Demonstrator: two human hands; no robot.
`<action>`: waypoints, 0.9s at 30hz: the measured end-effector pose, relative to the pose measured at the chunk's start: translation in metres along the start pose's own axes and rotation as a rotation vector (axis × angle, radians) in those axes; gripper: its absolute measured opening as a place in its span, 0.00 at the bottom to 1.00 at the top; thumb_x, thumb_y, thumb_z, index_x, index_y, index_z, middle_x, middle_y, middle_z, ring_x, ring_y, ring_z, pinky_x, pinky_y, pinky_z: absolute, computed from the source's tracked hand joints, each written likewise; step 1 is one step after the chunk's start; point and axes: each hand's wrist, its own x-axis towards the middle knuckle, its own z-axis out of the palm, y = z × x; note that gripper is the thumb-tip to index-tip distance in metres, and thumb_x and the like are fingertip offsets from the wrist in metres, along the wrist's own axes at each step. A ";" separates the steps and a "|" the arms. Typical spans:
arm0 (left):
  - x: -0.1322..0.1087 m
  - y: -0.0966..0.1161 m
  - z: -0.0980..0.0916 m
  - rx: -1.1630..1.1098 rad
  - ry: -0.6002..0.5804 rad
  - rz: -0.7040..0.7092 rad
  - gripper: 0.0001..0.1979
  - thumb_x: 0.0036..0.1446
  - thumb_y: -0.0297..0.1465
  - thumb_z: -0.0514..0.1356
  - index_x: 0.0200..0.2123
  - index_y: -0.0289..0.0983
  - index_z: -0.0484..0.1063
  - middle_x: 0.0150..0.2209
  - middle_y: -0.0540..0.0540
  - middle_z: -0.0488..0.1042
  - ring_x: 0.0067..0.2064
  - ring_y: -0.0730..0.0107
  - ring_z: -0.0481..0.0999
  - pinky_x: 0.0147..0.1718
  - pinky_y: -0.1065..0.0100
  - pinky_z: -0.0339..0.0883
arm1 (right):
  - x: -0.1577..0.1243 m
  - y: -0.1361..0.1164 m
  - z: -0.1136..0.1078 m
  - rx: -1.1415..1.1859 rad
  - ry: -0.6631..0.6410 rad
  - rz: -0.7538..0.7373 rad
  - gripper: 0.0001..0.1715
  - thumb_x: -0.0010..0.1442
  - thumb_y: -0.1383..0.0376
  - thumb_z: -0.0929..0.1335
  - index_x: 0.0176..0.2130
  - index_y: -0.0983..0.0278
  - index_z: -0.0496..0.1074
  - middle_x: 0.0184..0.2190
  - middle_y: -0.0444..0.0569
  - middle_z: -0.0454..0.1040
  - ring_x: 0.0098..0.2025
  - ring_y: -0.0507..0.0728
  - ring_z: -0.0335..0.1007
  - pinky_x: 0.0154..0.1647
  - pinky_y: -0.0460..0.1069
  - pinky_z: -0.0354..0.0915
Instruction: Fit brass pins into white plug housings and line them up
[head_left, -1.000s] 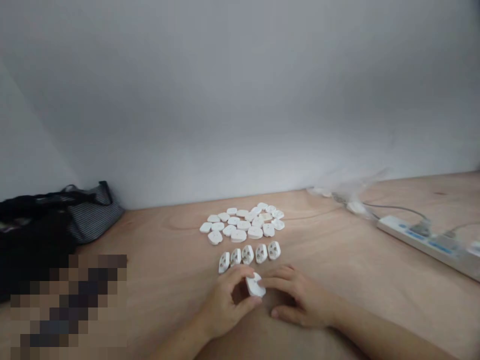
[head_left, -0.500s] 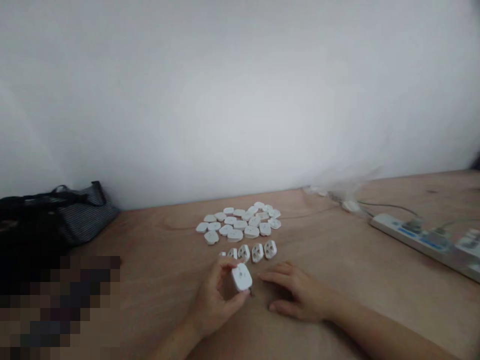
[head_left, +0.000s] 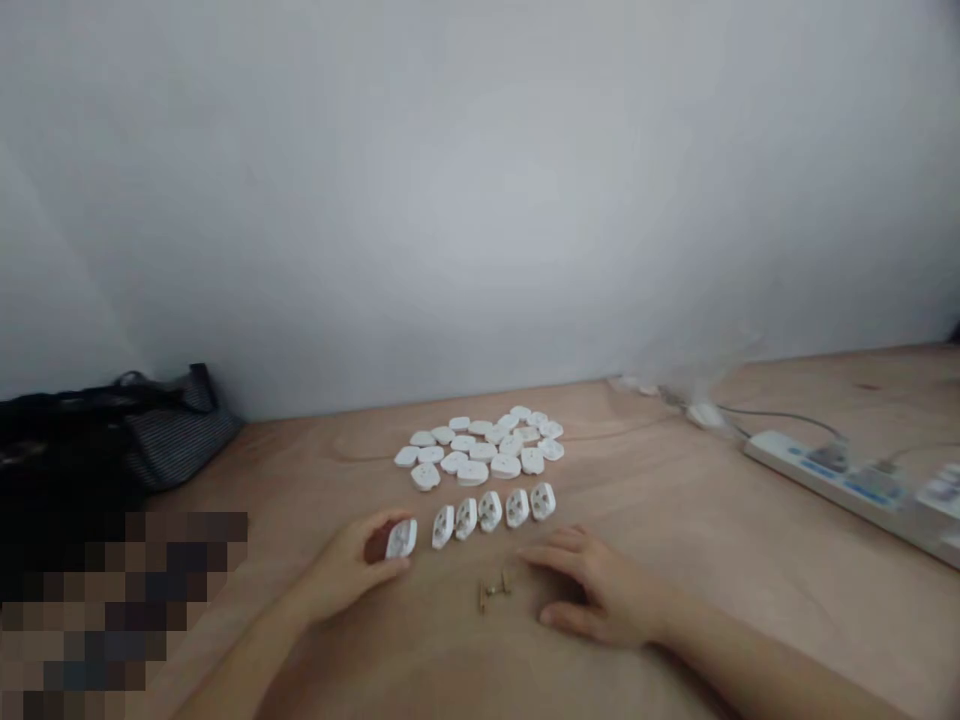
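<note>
My left hand (head_left: 356, 565) grips a white plastic piece (head_left: 402, 539) between thumb and fingers, at the left end of a row. That row holds several upright white pieces (head_left: 490, 511) with holes in their faces. Resting on the table, my right hand (head_left: 592, 588) has its fingers apart and nothing in it. Small brass-coloured metal parts (head_left: 493, 590) lie between the hands. Behind the row is a cluster of rounded white pieces (head_left: 472, 472), lying flat.
A white power strip (head_left: 840, 478) with plugs and cables runs along the right. Clear plastic wrapping (head_left: 686, 385) lies near the wall. A dark bag (head_left: 176, 425) stands at the left on the wooden table (head_left: 315, 490).
My left hand has moved left with the white piece, which is now turned differently. The row's left end and the metal parts have come into fuller view. My right hand stays put.
</note>
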 end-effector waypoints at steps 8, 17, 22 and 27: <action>0.012 0.019 0.008 0.204 0.010 0.157 0.34 0.46 0.41 0.65 0.56 0.38 0.65 0.58 0.40 0.64 0.59 0.48 0.62 0.57 0.53 0.54 | 0.000 -0.001 0.000 -0.004 -0.013 0.006 0.33 0.54 0.60 0.69 0.58 0.61 0.61 0.53 0.54 0.67 0.53 0.63 0.63 0.54 0.60 0.58; 0.023 0.048 0.008 0.220 -0.069 0.210 0.27 0.48 0.35 0.64 0.53 0.39 0.68 0.54 0.44 0.71 0.54 0.53 0.69 0.53 0.59 0.61 | 0.001 -0.003 -0.003 -0.016 -0.025 0.004 0.32 0.55 0.60 0.68 0.57 0.62 0.62 0.53 0.54 0.68 0.53 0.63 0.63 0.55 0.59 0.57; -0.002 0.069 0.017 0.119 0.001 0.214 0.24 0.45 0.35 0.66 0.48 0.41 0.71 0.49 0.46 0.74 0.49 0.56 0.72 0.47 0.62 0.66 | 0.002 0.001 0.000 -0.010 -0.030 -0.008 0.33 0.53 0.60 0.69 0.57 0.61 0.62 0.53 0.53 0.68 0.53 0.62 0.63 0.55 0.59 0.57; -0.009 0.095 0.065 -0.037 0.046 0.271 0.21 0.44 0.28 0.65 0.44 0.40 0.69 0.43 0.47 0.75 0.45 0.61 0.74 0.45 0.65 0.67 | 0.000 0.002 0.001 0.045 0.038 -0.004 0.34 0.52 0.61 0.70 0.57 0.61 0.62 0.54 0.56 0.67 0.54 0.64 0.63 0.54 0.59 0.58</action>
